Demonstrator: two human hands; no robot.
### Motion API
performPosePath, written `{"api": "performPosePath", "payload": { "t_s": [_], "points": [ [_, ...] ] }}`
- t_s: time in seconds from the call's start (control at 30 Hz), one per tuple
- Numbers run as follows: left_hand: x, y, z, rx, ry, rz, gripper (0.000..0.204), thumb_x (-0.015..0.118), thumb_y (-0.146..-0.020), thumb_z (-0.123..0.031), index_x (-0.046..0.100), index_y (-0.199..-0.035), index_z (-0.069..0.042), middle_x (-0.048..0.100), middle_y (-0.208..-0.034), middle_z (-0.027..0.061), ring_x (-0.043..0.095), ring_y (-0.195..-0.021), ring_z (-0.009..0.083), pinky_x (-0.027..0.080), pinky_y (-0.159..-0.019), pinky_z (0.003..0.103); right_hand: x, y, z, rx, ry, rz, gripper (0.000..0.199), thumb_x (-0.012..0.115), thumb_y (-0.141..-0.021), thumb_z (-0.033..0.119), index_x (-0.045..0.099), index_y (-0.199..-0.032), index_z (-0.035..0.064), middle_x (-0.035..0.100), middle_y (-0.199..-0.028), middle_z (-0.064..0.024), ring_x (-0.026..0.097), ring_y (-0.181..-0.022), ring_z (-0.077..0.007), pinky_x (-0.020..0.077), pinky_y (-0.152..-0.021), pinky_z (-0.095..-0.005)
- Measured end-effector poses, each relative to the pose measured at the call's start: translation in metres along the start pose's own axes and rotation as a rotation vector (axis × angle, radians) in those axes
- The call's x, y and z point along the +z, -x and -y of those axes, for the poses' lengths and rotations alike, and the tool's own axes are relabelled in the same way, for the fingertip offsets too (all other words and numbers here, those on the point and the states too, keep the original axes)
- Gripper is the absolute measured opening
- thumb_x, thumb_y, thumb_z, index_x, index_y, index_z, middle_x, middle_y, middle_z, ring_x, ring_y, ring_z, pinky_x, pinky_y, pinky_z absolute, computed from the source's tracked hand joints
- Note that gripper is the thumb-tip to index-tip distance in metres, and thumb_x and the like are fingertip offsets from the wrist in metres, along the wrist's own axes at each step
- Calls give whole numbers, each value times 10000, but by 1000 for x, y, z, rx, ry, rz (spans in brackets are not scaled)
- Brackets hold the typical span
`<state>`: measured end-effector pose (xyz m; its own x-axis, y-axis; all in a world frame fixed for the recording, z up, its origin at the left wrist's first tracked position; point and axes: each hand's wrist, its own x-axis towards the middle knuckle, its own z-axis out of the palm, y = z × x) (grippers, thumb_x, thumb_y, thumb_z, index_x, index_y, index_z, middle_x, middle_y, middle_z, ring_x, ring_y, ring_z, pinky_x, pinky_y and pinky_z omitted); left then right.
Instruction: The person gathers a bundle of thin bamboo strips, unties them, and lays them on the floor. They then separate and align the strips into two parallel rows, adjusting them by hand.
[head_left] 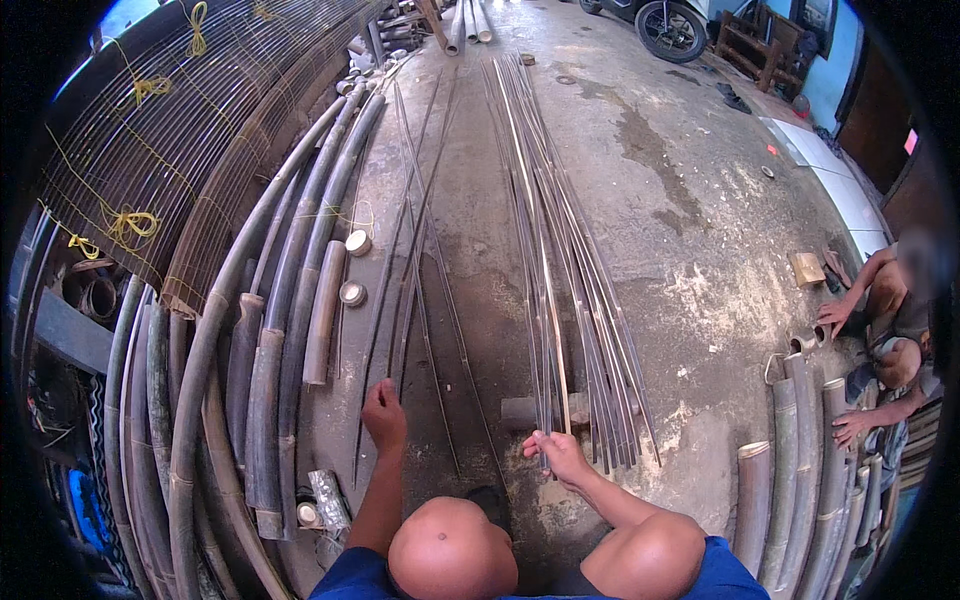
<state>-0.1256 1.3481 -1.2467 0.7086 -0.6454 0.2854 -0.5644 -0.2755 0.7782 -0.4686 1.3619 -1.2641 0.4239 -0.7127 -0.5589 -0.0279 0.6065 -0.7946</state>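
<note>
Left hand [384,415] curls closed, seemingly on 1 dark strip [393,362]; right hand [562,458] pinches thin strips [544,405].

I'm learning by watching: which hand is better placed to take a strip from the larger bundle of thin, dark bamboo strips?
Probably the right hand: it is at the near ends of the larger bundle. The left hand is farther off, by the smaller group of dark strips.

Wearer's two hands [383,415] [562,460], one motorbike [672,27]
</note>
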Motion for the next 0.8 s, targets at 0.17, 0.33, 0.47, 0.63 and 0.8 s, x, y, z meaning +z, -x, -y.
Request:
{"api": "performPosePath", "payload": {
  "t_s": [0.17, 0.33, 0.47, 0.63, 0.8],
  "points": [
    [-34, -12, 41, -42, -285, 113, 319, 572, -999, -295, 723, -985, -14, 712, -914, 246, 693, -841, 424, 520, -736, 497, -1, -5, -1, 47, -30, 11, 411, 520, -1052, 422, 684, -1092, 48, 715, -967, -54, 635, -836, -97, 491, -571, -266],
    [-71, -25, 108, -110, -423, 172, 329, 565, -993, -301, 719, -1017, -11, 699, -955, 267, 676, -919, 432, 517, -805, 501, 0, -1, 3, 57, -66, -6, 368, 545, -1049, 398, 684, -1074, 58, 678, -923, -39, 597, -813, -92, 466, -550, -275],
    [-79, -27, 138, 158, -527, 2, 389, 581, -986, -309, 680, -1127, 40, 679, -1113, 280, 631, -1092, 420, 494, -954, 454, -4, -1, -4, 31, -30, 26, 406, 573, -1028, 445, 709, -1087, 67, 660, -955, -29, 574, -750, -84, 487, -567, -263],
    [33, 0, 32, -19, -42, 465, 427, 617, -966, -286, 638, -1228, 50, 704, -1109, 239, 668, -1034, 401, 520, -913, 446, 4, 11, 10, 86, -13, 74, 432, 579, -1023, 461, 712, -1124, 62, 652, -946, -18, 515, -668, -64, 495, -540, -249],
    [112, 70, -88, -560, 658, 966, 352, 632, -987, -326, 655, -1192, -40, 644, -823, 40, 618, -716, 130, 520, -656, 320, 22, 14, 14, 47, -62, 105, 437, 595, -1017, 440, 687, -1158, 37, 653, -901, -40, 538, -644, -69, 488, -533, -250]
  ]
}}
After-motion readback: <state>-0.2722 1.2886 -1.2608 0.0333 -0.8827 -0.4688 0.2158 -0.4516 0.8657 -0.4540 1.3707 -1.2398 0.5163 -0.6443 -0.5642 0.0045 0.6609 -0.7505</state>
